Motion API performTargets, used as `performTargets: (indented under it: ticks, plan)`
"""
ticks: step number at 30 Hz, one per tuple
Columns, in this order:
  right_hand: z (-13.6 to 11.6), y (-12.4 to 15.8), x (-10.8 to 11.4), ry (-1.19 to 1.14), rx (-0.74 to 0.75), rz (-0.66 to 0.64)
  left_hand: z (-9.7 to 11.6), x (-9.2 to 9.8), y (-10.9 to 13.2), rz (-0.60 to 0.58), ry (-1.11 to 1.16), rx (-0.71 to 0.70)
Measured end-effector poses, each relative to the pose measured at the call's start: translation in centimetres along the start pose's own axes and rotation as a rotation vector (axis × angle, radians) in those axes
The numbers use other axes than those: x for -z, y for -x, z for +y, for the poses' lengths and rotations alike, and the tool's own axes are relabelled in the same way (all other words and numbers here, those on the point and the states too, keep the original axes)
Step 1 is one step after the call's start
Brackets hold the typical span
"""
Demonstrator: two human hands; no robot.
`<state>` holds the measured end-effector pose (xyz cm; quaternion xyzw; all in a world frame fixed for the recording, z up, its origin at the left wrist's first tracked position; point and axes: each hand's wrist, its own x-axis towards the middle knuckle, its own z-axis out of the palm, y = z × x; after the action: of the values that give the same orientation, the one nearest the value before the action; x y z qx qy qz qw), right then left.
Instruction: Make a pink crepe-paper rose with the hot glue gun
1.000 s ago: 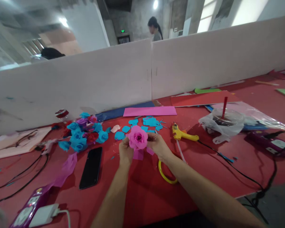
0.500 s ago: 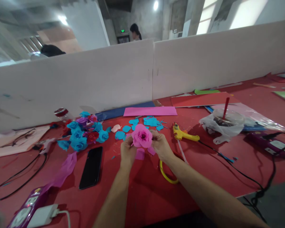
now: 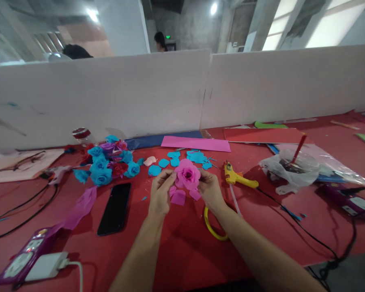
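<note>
A pink paper flower (image 3: 187, 174) is held up between my two hands, its layered petals facing me. My left hand (image 3: 162, 190) pinches its left edge with thumb and fingers. On the opposite side, my right hand (image 3: 210, 187) has its fingers closed on the outer petals. Loose pink paper petals (image 3: 178, 197) lie on the red table just below the flower. Behind it are several cut blue paper petals (image 3: 196, 156) and one pale pink petal (image 3: 149, 161). A yellow ring-shaped handle or roll (image 3: 213, 229) lies partly under my right forearm.
A yellow glue gun (image 3: 239, 177) with a black cord lies to the right, near a bagged drink cup (image 3: 298, 162). At left are a bunch of paper flowers (image 3: 101, 170), a black phone (image 3: 114, 209) and a purple power strip (image 3: 26, 253). A white partition (image 3: 134, 97) stands behind.
My left hand has shifted slightly along the flower's left edge, with its fingers now higher. The flower stays between both hands. The camera view has tilted a little.
</note>
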<state>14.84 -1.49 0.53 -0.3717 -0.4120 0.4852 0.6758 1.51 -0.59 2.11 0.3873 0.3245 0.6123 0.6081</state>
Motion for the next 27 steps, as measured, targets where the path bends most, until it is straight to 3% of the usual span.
performTargets:
  ticks: [3, 8, 17, 22, 27]
  plan:
    - [0.3, 0.0, 0.1, 0.034, 0.043, 0.007, 0.2, 0.0, 0.0, 0.037, 0.036, -0.008]
    - [0.6, 0.0, 0.4, 0.122, 0.103, -0.017, 0.2, 0.5, -0.1, -0.086, 0.009, 0.027]
    - [1.2, -0.1, 0.9, 0.242, 0.111, 0.002, 0.1, 0.9, -0.5, -0.016, -0.108, -0.072]
    - [0.7, 0.0, 0.7, 0.248, 0.083, 0.027, 0.2, 1.2, -0.8, 0.002, -0.128, -0.044]
    - [0.7, -0.1, 0.7, 0.235, 0.060, 0.061, 0.1, 1.0, -0.6, -0.003, -0.039, 0.109]
